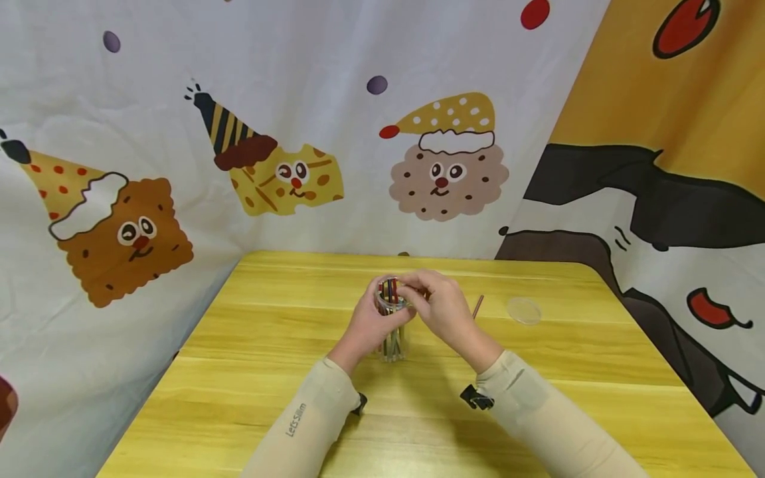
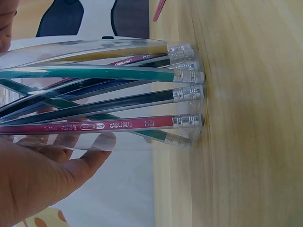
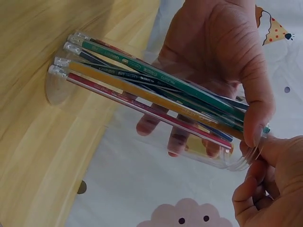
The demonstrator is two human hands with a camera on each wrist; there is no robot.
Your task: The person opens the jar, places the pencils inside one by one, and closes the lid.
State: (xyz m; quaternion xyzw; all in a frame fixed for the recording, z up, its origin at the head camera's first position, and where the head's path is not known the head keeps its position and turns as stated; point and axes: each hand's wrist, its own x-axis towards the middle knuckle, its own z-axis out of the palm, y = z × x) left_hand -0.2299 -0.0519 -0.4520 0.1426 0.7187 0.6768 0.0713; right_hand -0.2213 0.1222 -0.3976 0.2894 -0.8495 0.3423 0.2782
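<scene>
A clear plastic jar (image 2: 142, 146) of pencils in several colours stands upright on the table. My left hand (image 1: 372, 325) grips it near the top, thumb on one side and fingers around the other. Among the pencils are a red pencil (image 2: 137, 124), a yellow pencil (image 3: 142, 91) and a green pencil (image 3: 156, 73), their metal-banded ends at the jar's bottom. My right hand (image 1: 442, 305) is at the jar's mouth with bent fingers, the fingertips touching the rim area. What lies between those fingertips is hidden.
A loose reddish pencil (image 1: 478, 306) lies on the wooden table (image 1: 251, 372), partly behind my right hand. Right of it is a round clear lid (image 1: 524, 311). A cloth printed with cartoon snacks (image 1: 352, 60) hangs behind the table.
</scene>
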